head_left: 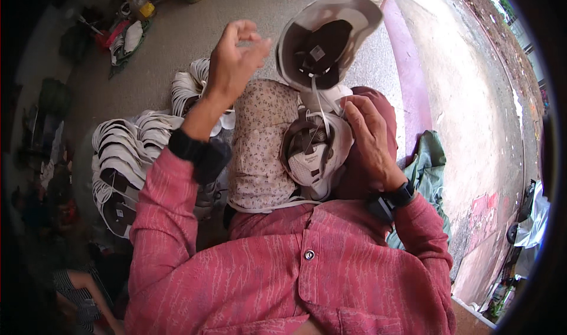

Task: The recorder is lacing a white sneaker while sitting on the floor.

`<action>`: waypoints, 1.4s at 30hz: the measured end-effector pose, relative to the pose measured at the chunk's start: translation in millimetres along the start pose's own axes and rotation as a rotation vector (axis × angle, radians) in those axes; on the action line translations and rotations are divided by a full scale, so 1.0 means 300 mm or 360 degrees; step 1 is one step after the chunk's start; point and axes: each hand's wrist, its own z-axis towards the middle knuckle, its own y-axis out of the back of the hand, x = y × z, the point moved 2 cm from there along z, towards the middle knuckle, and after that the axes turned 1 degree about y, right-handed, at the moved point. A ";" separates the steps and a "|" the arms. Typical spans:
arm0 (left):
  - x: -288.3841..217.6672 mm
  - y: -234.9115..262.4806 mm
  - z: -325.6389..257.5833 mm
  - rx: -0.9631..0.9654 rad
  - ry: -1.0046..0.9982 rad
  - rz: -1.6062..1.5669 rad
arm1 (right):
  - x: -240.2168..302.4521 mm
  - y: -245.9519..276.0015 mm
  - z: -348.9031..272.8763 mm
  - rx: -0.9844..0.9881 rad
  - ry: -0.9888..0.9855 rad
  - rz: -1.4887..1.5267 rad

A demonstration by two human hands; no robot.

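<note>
The left grip [233, 69] is raised, its blurred fingers loosely bent and parted, with nothing visible between them. Just to its right, across a narrow gap, the upper cap [295, 36] shows its open underside; its near rim lies well above the lap, but what supports it I cannot tell. Beyond the left grip, grey floor [230, 7] stretches forward; to its lower left, rows of pale stacked caps [118, 139] limit the room beside the forearm.

The right grip [371, 137] has its fingers bent over the right edge of the lower cap [339, 149], which sits on the lap to the grip's left; whether they pinch it I cannot tell. Right of this grip, a purplish strip [410, 75] borders the floor, with paler pavement [466, 98] beyond; green cloth [426, 169] lies just beside the wrist.

The upper cap's hollow holds a dark lining with a small pale label. A pale strap [321, 107] runs from it down into the lower cap's hollow, where a whitish perforated piece [307, 162] shows. Well ahead and left of the left grip stands a yellowish jug [142, 7], its contents too small to tell.
</note>
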 end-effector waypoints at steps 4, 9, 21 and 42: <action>0.012 -0.093 -0.265 0.0756 -0.0204 0.1007 | 0.077 -0.032 0.025 0.0505 -0.0052 -0.0075; 0.042 -0.180 -0.390 0.0724 -0.0499 0.1113 | 0.028 -0.086 0.078 0.0585 -0.0306 0.0359; 0.096 -0.242 -0.336 0.0809 -0.0668 0.0673 | 0.236 -0.009 0.127 0.0532 -0.0643 0.0717; 0.200 -0.333 -0.157 0.1126 0.0217 0.0058 | -0.137 -0.034 0.100 0.0400 -0.0246 -0.0403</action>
